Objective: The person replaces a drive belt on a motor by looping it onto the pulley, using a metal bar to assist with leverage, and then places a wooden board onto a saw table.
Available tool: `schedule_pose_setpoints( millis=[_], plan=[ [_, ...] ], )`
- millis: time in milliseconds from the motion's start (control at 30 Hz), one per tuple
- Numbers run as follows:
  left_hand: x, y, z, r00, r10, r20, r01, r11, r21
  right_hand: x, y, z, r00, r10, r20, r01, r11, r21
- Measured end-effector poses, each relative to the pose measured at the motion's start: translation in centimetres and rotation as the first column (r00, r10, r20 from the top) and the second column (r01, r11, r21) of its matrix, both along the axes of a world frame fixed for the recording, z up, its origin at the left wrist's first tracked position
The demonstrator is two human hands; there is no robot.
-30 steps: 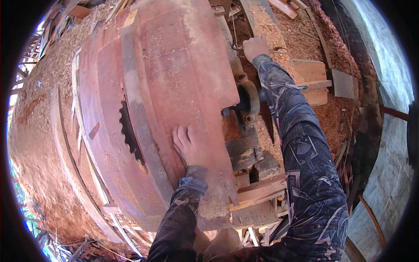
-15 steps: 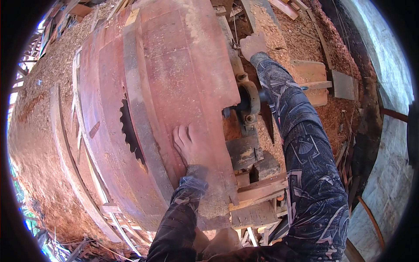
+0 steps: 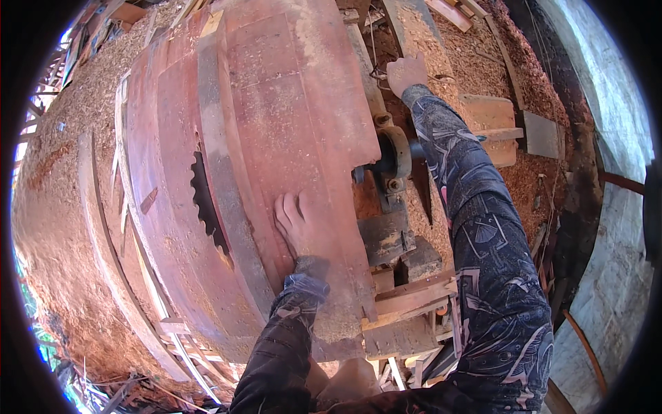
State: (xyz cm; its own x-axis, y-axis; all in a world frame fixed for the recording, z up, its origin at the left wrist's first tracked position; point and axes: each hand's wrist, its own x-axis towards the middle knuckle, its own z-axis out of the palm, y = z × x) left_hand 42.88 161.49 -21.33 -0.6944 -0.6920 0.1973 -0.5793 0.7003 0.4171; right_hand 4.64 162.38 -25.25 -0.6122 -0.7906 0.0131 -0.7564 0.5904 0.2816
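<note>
No words, labels, numbers or signs can be read anywhere: not on the reddish surface, nor the circular saw blade. The right sleeve bears pale printed shapes, without legible lettering.

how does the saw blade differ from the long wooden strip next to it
The saw blade is dark and toothed; the wooden strip is greyish brown and plain-edged. The saw blade shows only a short length through the red tabletop; the wooden strip spans much of it. The wooden strip lies nearer the left hand than the saw blade does. Both run roughly the same way.
</note>
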Motion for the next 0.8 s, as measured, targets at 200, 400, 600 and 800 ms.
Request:
schedule_pose_setpoints(
  millis=[200,400,600,800],
  plan=[
    [0.1,-0.4,-0.7,1.0,0.002,-0.002,-0.002,1.0,-0.023,-0.8,2.1,0.8,0.955,-0.295,0.004,0.295,0.955,-0.018],
    [0.2,-0.3,-0.5,1.0,0.023,0.006,-0.023,0.996,-0.087,1.3,0.3,1.6,0.993,-0.114,0.004,0.114,0.992,0.048],
    [0.0,-0.2,0.0,1.0,-0.013,0.025,0.013,1.0,-0.017,1.1,-0.1,1.0,0.994,-0.106,0.01,0.106,0.993,0.052],
    [0.1,-0.3,0.1,1.0,-0.002,0.018,0.003,0.999,-0.032,1.4,-0.5,1.1,0.995,-0.098,0.015,0.097,0.994,0.055]
  ],
)
